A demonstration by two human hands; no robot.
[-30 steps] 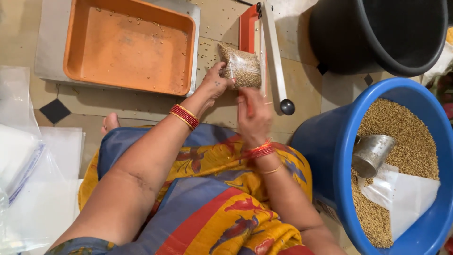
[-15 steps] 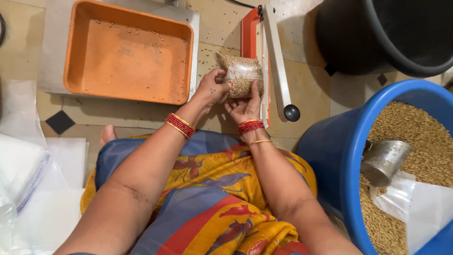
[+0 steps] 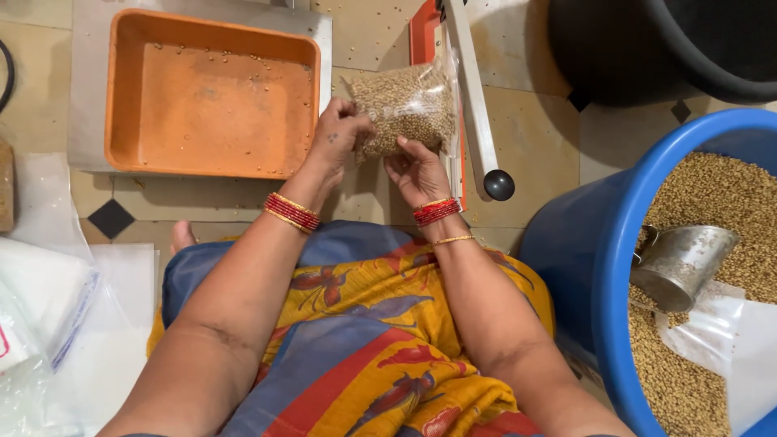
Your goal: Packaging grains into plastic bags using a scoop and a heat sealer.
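A clear plastic bag of brown seeds is held up in front of me by both hands. My left hand grips its lower left corner, and my right hand holds its bottom edge from below. The bag's right side rests against a red heat sealer whose white lever arm with a black knob is raised. Red bangles circle both wrists.
An orange tray sits on a grey board at the upper left. A blue tub of seeds with a steel scoop and a plastic bag stands at right, a black tub behind it. Empty plastic bags lie at left.
Both hands have settled onto the seed bag's lower edge, and the bag now lies wider and flatter against the sealer. The view has shifted slightly.
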